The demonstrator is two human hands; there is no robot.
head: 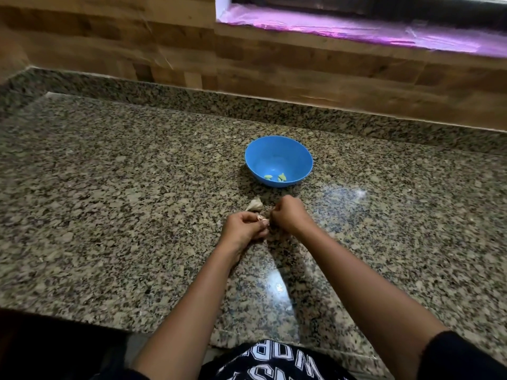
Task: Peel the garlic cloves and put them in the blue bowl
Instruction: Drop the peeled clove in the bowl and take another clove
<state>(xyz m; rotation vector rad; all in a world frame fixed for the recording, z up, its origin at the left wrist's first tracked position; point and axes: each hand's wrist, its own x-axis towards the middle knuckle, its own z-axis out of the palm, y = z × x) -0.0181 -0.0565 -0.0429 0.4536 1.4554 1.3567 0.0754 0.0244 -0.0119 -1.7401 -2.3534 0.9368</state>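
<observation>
Pinching a garlic clove (262, 220), the left hand (242, 230) offers it to the right hand (288, 215), whose curled fingers pluck its skin; the blue bowl (274, 153) lies just beyond, nearer the right.

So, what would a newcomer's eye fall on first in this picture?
Probably the blue bowl in the middle of the granite counter, with a few peeled cloves inside. Nearer the person, the left hand and right hand work on a garlic clove. The bright pink strip at the top right also stands out.
</observation>
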